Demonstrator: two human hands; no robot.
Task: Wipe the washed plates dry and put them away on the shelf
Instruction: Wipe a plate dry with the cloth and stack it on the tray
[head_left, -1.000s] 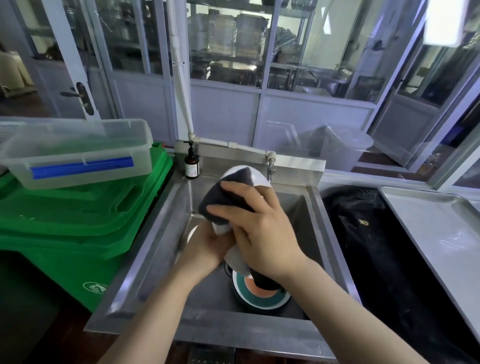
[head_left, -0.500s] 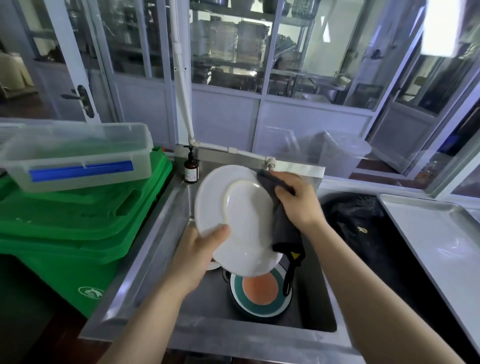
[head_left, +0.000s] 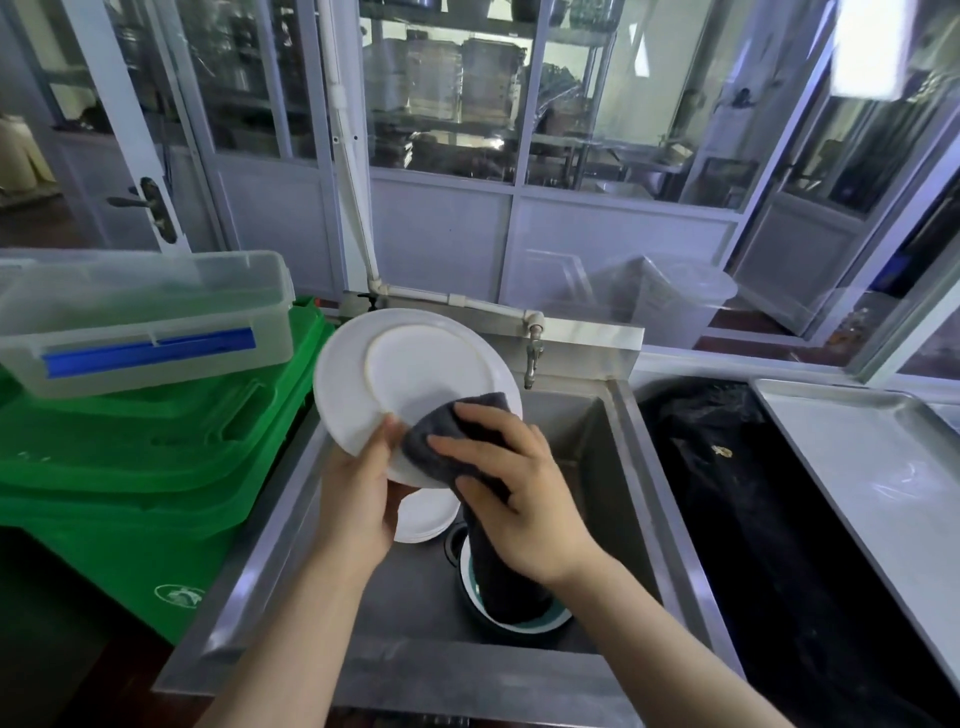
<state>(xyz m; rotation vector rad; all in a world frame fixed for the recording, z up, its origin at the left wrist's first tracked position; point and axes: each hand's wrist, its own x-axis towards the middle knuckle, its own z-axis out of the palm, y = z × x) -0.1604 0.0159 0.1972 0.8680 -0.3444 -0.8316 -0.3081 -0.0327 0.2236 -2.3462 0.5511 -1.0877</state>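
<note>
Over on the left a clear plastic tub (head_left: 140, 317) with a blue clip sits on top of stacked green bins (head_left: 156, 447), parked out of the way beside the sink (head_left: 291, 499). The left hand (head_left: 358, 499) grips the lower rim of a white plate (head_left: 410, 384), thumb on the side facing the person and fingers behind, tilting it up on edge with its underside and foot ring in view; I'd say that is so the whole back can be reached and any drips fall into the basin rather than onto the floor. The right hand (head_left: 514, 478) presses a dark grey cloth (head_left: 462, 436) flat against the plate's lower right part, fingers spread over the cloth and thumb tucked round it, its loose end trailing down into the sink. Below them more white plates (head_left: 423, 514) lie in the basin, and a teal-rimmed dish (head_left: 519, 621) sits under the hanging cloth, presumably waiting their turn. Further right, a black bin liner (head_left: 737, 467), then a steel counter (head_left: 857, 467). The shelves behind the glass may be where the plates go.
</note>
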